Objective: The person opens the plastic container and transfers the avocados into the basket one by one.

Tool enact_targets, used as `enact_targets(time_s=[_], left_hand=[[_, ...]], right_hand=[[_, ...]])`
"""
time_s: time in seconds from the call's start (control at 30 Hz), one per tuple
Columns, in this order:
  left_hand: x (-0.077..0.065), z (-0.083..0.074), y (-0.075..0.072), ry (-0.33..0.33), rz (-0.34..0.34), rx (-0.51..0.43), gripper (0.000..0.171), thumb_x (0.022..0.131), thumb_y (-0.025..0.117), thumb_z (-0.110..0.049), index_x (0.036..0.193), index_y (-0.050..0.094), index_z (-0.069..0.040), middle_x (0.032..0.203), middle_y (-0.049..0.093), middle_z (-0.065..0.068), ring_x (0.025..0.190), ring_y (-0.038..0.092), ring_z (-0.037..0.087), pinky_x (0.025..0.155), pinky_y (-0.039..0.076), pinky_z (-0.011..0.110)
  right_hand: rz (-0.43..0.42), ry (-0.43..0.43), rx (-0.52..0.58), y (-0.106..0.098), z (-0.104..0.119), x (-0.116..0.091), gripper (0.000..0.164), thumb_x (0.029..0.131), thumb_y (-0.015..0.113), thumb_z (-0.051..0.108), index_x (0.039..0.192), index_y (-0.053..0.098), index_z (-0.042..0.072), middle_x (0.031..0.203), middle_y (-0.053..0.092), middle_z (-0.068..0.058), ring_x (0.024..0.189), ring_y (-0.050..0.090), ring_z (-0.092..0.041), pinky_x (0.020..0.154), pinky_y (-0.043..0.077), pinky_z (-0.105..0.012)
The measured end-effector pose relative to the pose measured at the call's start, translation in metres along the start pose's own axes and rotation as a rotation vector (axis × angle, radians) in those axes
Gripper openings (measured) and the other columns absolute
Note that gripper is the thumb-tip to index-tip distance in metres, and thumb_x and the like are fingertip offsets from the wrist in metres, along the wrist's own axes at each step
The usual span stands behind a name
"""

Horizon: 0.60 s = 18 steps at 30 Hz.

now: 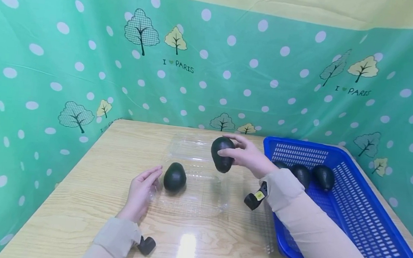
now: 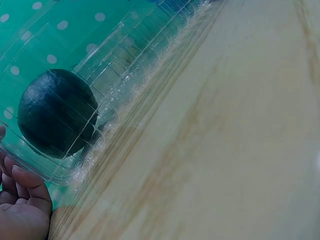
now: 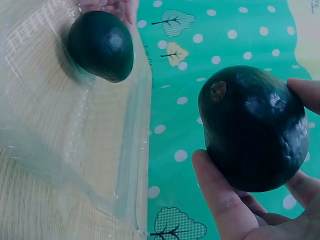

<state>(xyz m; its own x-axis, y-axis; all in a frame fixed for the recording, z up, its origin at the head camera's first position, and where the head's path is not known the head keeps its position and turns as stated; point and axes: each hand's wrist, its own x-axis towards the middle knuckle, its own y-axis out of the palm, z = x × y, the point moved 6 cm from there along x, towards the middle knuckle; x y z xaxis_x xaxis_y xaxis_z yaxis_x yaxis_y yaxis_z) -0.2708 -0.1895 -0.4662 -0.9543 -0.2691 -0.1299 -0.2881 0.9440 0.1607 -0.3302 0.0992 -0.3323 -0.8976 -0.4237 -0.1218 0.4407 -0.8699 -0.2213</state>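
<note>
A dark green avocado (image 1: pixel 223 154) is in my right hand (image 1: pixel 249 154), held between thumb and fingers above the right part of a clear plastic clamshell container (image 1: pixel 199 205). In the right wrist view, this held avocado (image 3: pixel 255 130) shows a brown stem scar. Inside the container, at its left end, lies another avocado (image 1: pixel 175 177); the left wrist view shows this avocado (image 2: pixel 57 112) through the clear wall. My left hand (image 1: pixel 141 192) grips the container's left edge beside it. The container's lid (image 1: pixel 190 146) is folded back, away from me.
To the right stands a blue plastic basket (image 1: pixel 380 229) with several avocados (image 1: pixel 323 177) at its far end, partly hidden by my right sleeve. A wooden table (image 1: pixel 84 200) carries everything. Behind it hangs a green dotted cloth (image 1: pixel 210 92).
</note>
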Motion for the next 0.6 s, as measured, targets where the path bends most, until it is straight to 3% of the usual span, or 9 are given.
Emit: enact_targets(time_s=[0.6], left_hand=[[0.0,0.002,-0.001,-0.025,0.005,-0.011,0.044,0.093,0.068,-0.025,0.133,0.059,-0.007,0.108,0.06,-0.011,0.081,0.054,0.002,0.075,0.048,0.014]], right_hand=[[-0.022,-0.048,0.16,-0.025,0.007,-0.013,0.064,0.092,0.064,0.012,0.15,0.038,0.014,0.146,0.046,-0.019,0.115,0.064,-0.023,0.095,0.056,-0.035]])
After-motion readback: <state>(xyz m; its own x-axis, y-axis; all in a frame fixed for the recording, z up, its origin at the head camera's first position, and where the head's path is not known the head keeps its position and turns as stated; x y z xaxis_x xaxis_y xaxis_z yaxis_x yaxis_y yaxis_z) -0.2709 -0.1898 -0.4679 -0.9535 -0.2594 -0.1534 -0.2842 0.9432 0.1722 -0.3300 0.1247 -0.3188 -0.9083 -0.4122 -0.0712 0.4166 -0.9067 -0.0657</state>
